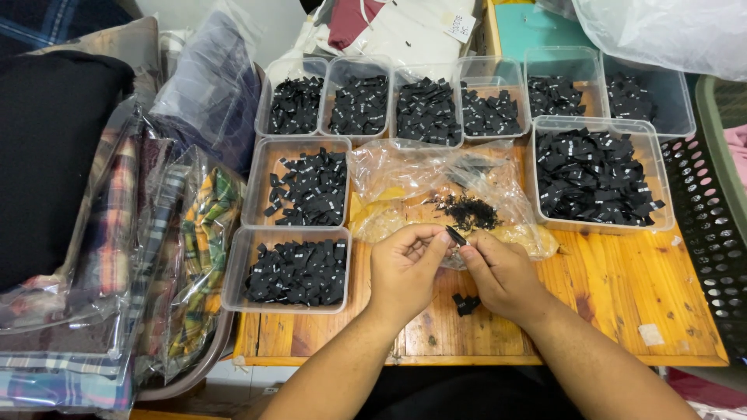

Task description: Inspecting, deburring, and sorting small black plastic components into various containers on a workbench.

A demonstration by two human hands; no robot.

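Observation:
My left hand (405, 268) and my right hand (502, 272) meet over the wooden table (615, 311), both pinching one small black fabric label (456, 236) between the fingertips. Just below my right hand a couple of black labels (466, 303) lie loose on the wood. Behind my hands a crumpled clear plastic bag (436, 183) holds a small heap of black labels (467, 211).
Several clear plastic trays of black labels fill the table: two at the left (292, 272), a row along the back (426, 109), a bigger one at the right (595, 175). Bagged plaid garments (194, 233) are stacked at the left. A black perforated basket (712, 225) stands at the right edge.

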